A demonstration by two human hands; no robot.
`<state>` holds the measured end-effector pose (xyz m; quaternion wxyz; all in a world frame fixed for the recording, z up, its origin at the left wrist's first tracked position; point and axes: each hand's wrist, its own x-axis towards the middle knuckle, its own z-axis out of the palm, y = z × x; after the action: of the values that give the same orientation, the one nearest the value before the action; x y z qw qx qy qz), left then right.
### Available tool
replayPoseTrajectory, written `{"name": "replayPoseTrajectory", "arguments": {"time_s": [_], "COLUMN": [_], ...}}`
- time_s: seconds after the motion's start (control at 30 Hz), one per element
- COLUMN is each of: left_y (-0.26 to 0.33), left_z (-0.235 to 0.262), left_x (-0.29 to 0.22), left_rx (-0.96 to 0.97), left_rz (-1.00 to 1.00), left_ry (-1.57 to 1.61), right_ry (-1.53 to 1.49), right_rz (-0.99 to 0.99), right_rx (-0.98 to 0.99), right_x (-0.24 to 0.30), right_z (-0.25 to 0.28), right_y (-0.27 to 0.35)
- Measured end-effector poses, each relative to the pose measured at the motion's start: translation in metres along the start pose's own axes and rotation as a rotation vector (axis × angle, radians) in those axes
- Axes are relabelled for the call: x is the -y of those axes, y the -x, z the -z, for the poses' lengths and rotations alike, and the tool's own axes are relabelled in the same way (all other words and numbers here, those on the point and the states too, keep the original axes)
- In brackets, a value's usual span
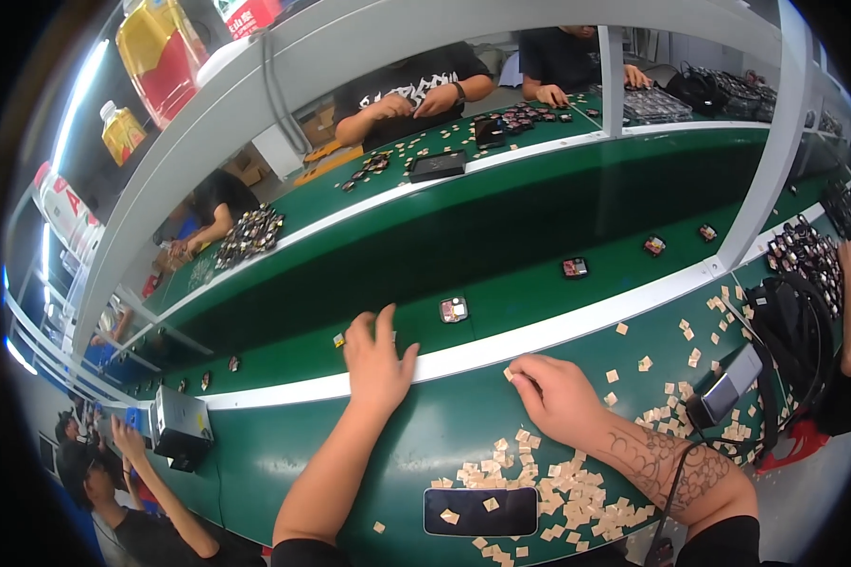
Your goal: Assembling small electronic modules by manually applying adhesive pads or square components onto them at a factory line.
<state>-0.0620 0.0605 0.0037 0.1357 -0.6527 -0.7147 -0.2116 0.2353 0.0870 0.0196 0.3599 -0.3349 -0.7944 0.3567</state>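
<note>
My left hand (376, 364) is open, its fingers spread over the near edge of the green conveyor belt. Beside its fingertips, a small yellow and dark piece (338, 340) lies on the belt. To its right sits a small square electronic module (453, 310) with a pale top. My right hand (556, 397) is over the green worktable, its thumb and fingers pinching a small tan square piece (510, 374). Below that hand spreads a loose pile of similar tan square pieces (577, 487). A dark smartphone (463, 511) lies at the pile's left, with two tan squares on it.
A white rail (501, 346) separates worktable and belt. More modules (574, 268) sit along the belt. A grey metal box (180, 425) stands left; a grey device (731, 386) with cables and a black bag (787, 331) are right. Co-workers sit across the belt and on both sides.
</note>
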Motion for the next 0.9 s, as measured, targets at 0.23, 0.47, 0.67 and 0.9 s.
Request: {"name": "replayPoseTrajectory", "arguments": {"time_s": [0.23,0.47,0.67,0.9], "left_y": [0.014,0.049,0.070,0.073], "left_z": [-0.007,0.024,0.035,0.036], "left_x": [0.008,-0.040,-0.062,-0.054], "left_rx": [0.075,0.257,0.414,0.422], "left_rz": [0.128,-0.142,-0.307,-0.328], "left_ry": [0.116,0.575,0.720,0.740], "right_ry": [0.026,0.015,0.185,0.616], "right_rz": [-0.004,0.042,0.119,0.303], "right_rx": [-0.060,0.138,0.477,0.449], "right_x": [-0.006,0.003,0.012,0.031], "right_z": [-0.002,0.005,-0.001,0.000], "right_y": [0.001,0.004,0.014,0.009]}}
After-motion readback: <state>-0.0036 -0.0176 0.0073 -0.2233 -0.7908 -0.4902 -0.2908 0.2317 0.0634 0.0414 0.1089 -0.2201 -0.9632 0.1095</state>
